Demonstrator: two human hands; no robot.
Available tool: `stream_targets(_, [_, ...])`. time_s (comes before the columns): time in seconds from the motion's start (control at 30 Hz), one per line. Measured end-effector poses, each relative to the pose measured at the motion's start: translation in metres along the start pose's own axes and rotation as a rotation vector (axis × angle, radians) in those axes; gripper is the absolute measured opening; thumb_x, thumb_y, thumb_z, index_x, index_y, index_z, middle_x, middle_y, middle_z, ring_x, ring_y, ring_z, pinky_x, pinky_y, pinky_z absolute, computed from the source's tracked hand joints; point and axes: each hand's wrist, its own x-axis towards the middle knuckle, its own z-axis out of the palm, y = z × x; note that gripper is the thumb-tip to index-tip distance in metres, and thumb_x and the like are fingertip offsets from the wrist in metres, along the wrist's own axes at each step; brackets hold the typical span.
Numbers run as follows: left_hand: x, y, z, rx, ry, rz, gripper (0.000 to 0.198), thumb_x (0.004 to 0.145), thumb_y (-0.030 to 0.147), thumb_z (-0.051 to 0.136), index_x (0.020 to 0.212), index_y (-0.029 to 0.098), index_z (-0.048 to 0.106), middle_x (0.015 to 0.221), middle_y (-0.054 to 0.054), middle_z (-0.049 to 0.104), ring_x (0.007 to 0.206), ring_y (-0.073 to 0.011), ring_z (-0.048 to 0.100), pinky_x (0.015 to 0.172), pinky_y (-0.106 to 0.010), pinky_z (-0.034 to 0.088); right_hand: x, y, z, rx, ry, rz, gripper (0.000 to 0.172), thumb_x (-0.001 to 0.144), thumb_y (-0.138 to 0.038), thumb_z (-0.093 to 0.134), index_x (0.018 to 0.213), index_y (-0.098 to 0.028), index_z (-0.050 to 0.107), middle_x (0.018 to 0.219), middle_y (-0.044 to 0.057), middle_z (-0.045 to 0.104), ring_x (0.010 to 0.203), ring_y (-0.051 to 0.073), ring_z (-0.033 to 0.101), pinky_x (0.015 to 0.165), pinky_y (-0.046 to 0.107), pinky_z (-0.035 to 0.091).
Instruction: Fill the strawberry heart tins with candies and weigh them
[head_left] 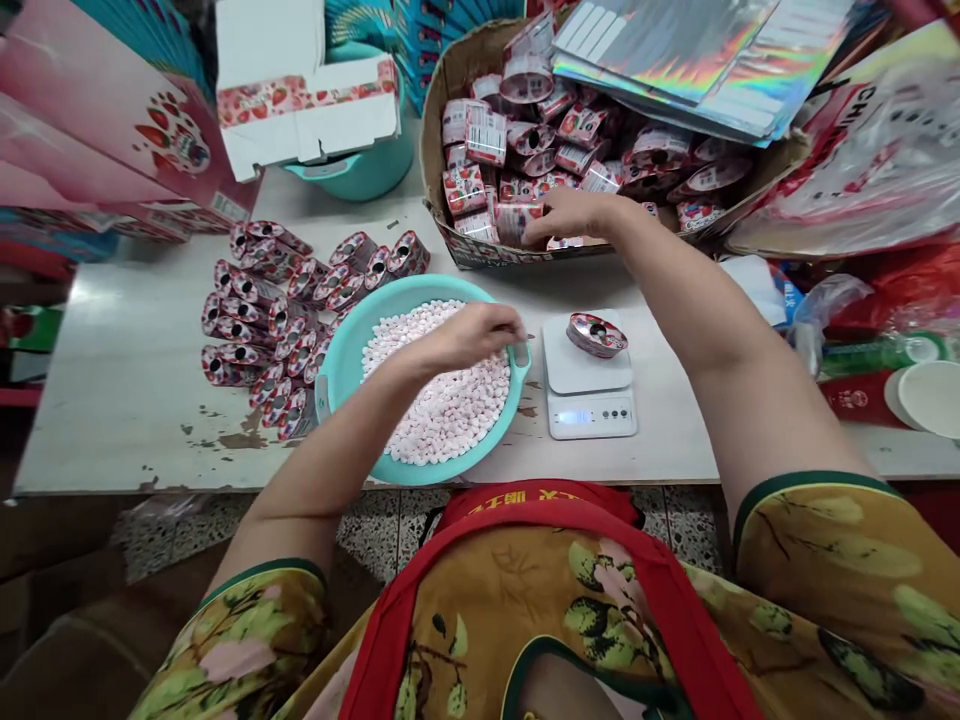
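On my head view, the pale table (150, 330) runs right across, its surface scuffed, with brownish worn patches (244, 438) along the near edge and speckled floor (379, 530) below. A teal basin (339, 350) of pinkish-white pellets (442, 410) sits at the edge, and there's the left hand (484, 335) over its right side, fingers curled narrow; I can't tell if they hold anything. The right hand (574, 212) is in the cardboard box (517, 258), fingers drawn in against a packet (516, 222) at the near wall; I can't make out whether it's gripped. One packet lies on the white scale (589, 375), right of the basin; more packets (255, 320) crowd the left. Around the back I see pink cartons (97, 140), a teal bucket (367, 165), shiny sheets (667, 60) and, right, clear plastic (892, 150).
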Motion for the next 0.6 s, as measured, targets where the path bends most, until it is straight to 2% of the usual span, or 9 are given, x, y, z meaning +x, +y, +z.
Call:
stream_targets(0.1, [0.049,0.033,0.037,0.154,0.014,0.188,0.018,0.087,0.016,0.054,0.092,0.015,0.072,0.084,-0.006,0.071,0.073,-0.0167,0.062,0.070,-0.027,0.044,-0.039,-0.010,-0.021,0.124,0.121,0.029,0.019,0.074,-0.024,0.079,0.075,-0.013,0.063,0.071,0.001,0.060,0.071,0.013,0.058,0.069,0.025,0.050])
stream_targets(0.17, [0.076,0.044,0.057,0.317,0.042,0.254,0.020,0.085,0.010,0.055,0.092,0.015,0.074,0.091,-0.008,0.073,0.081,-0.0197,0.065,0.074,-0.029,0.044,-0.075,-0.009,-0.033,0.251,0.257,-0.027,0.021,0.077,-0.030,0.076,0.083,-0.015,0.064,0.077,0.001,0.064,0.076,0.013,0.062,0.073,0.026,0.054])
stream_targets(0.23, [0.093,0.046,0.069,0.449,0.025,0.281,0.022,0.086,0.009,0.056,0.094,0.014,0.075,0.099,-0.011,0.074,0.086,-0.0225,0.067,0.074,-0.031,0.045,-0.116,0.002,-0.042,0.350,0.381,-0.063,0.026,0.076,-0.037,0.078,0.085,-0.017,0.065,0.082,0.001,0.066,0.084,0.016,0.067,0.078,0.028,0.058])
stream_targets(0.33, [0.100,0.041,0.073,0.514,0.002,0.307,0.028,0.091,0.010,0.052,0.105,0.014,0.075,0.109,-0.013,0.072,0.091,-0.0238,0.068,0.076,-0.032,0.046,-0.178,0.026,-0.044,0.464,0.553,-0.091,0.031,0.068,-0.040,0.082,0.081,-0.020,0.063,0.083,0.001,0.068,0.092,0.021,0.071,0.084,0.035,0.063])
stream_targets(0.43, [0.097,0.036,0.072,0.506,0.014,0.343,0.028,0.095,0.014,0.052,0.113,0.016,0.074,0.113,-0.011,0.070,0.096,-0.0230,0.067,0.079,-0.032,0.047,-0.230,0.046,-0.030,0.589,0.685,-0.067,0.035,0.063,-0.040,0.081,0.088,-0.022,0.065,0.091,0.003,0.072,0.099,0.026,0.073,0.089,0.045,0.064])
stream_targets(0.5, [0.094,0.036,0.075,0.584,0.004,0.343,0.024,0.096,0.018,0.056,0.111,0.016,0.075,0.113,-0.011,0.068,0.102,-0.0246,0.065,0.081,-0.033,0.048,-0.253,0.054,-0.016,0.683,0.736,-0.014,0.040,0.061,-0.038,0.078,0.097,-0.024,0.067,0.102,0.004,0.074,0.104,0.029,0.074,0.089,0.052,0.064])
stream_targets(0.6, [0.086,0.042,0.079,0.802,0.009,0.331,0.024,0.099,0.017,0.052,0.103,0.014,0.076,0.118,-0.014,0.067,0.114,-0.0291,0.061,0.080,-0.036,0.048,-0.266,0.056,0.007,0.771,0.821,0.038,0.044,0.059,-0.035,0.073,0.102,-0.029,0.071,0.120,0.005,0.074,0.115,0.032,0.072,0.093,0.056,0.063])
